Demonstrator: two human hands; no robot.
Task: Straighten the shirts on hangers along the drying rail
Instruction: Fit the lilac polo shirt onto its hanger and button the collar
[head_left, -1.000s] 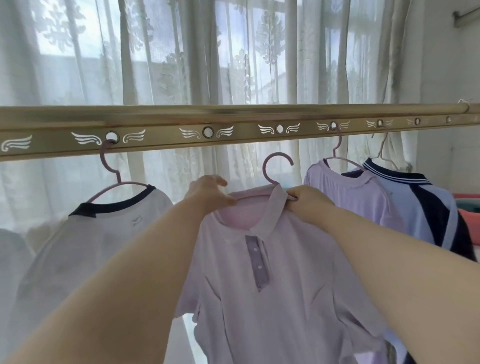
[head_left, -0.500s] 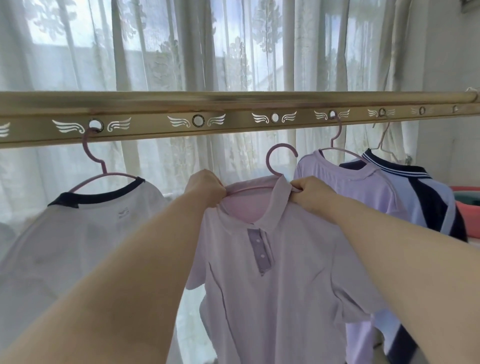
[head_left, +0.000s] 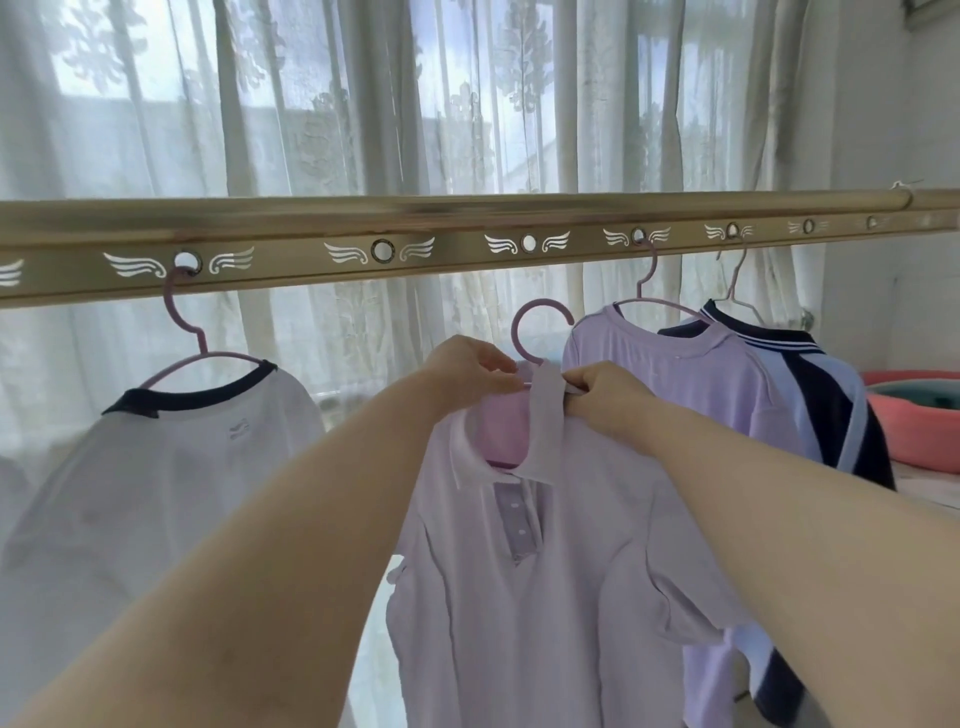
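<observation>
at the far right a coral-pink plastic basin (head_left: 919, 436) sits on a ledge with something teal (head_left: 914, 395) nested inside it; whether that is a second basin cannot be told.

the pale lilac polo shirt with a buttoned placket (head_left: 545, 582) hangs on a pink plastic hanger (head_left: 519, 332) whose hook is free in the air just below the gold metal rail with winged holes (head_left: 457, 249), not in any hole. both bare forearms reach up and forward to its neck. the left hand (head_left: 470, 366) has its fingers curled, pinching the collar and hanger top from the left. the right hand (head_left: 605, 395) pinches the collar from the right, knuckles up. one white collar flap (head_left: 543, 421) stands raised between them.

to the left a white t-shirt with a navy neckband (head_left: 171, 467) hangs from a hole. to the right hang a lilac t-shirt (head_left: 670, 374) and a blue and navy shirt with a striped collar (head_left: 826, 395), overlapping.
</observation>
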